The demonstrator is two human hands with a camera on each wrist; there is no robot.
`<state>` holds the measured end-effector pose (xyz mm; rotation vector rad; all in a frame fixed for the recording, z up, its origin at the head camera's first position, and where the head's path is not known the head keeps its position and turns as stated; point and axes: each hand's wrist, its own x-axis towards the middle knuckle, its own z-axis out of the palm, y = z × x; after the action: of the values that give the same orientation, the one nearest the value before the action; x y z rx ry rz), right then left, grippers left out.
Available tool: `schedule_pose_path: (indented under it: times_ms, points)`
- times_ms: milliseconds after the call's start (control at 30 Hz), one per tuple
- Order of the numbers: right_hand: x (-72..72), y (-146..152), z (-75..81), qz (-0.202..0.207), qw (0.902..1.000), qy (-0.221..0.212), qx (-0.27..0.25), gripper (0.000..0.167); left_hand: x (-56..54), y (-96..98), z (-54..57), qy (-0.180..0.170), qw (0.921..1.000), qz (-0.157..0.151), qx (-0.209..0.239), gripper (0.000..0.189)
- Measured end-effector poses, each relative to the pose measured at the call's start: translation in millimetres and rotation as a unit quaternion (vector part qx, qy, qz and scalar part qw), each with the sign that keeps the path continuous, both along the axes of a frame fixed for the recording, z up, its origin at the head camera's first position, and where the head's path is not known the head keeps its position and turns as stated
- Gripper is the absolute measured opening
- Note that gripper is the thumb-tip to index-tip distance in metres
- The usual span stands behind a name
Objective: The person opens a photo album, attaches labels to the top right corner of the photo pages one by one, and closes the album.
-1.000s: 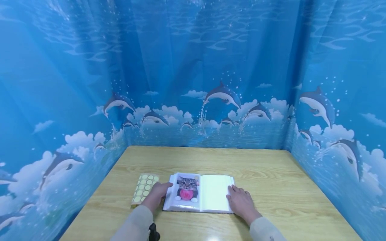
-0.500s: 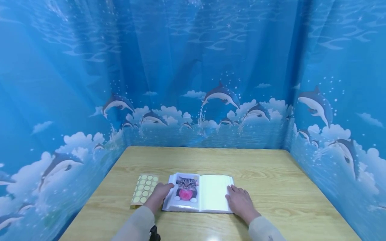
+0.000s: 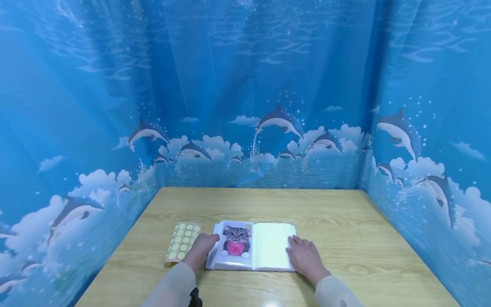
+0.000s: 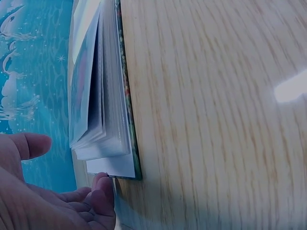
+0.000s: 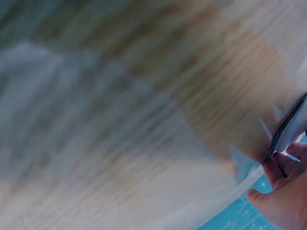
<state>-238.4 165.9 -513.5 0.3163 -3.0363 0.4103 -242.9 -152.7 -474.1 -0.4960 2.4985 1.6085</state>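
An open photo album (image 3: 271, 247) lies flat on the table. Its left page carries a picture of a cat (image 3: 235, 241) with a pink ball-like thing; the right page is blank white. My left hand (image 3: 201, 249) is at the album's left edge. In the left wrist view its fingertips (image 4: 101, 184) touch the cover's edge, while the thumb (image 4: 36, 145) stands apart from the loose pages. At the opposite edge my right hand (image 3: 307, 258) rests with its fingers against the cover, also seen in the right wrist view, where the album (image 5: 290, 124) is mostly cut off.
A sheet of round pale-yellow stickers (image 3: 180, 241) lies left of the album, partly hidden by my left hand. The wooden table (image 3: 264, 204) is bordered by a blue dolphin-print curtain (image 3: 215, 106) at the back and both sides.
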Motion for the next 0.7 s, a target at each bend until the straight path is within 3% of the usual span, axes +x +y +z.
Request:
schedule_pose_path:
  times_ms: [433, 700]
  points:
    - [1.9, -0.6, 2.8, 0.001, 1.0000, -0.003, -0.003, 0.047, 1.4, -0.4, 4.2, 0.017, 0.9996, 0.012, -0.020, 0.074]
    - [0.1, -1.3, 3.7, -0.006, 0.9998, -0.016, 0.003, 0.047, 1.6, -2.0, 3.9, -0.003, 0.9996, 0.024, 0.011, 0.075]
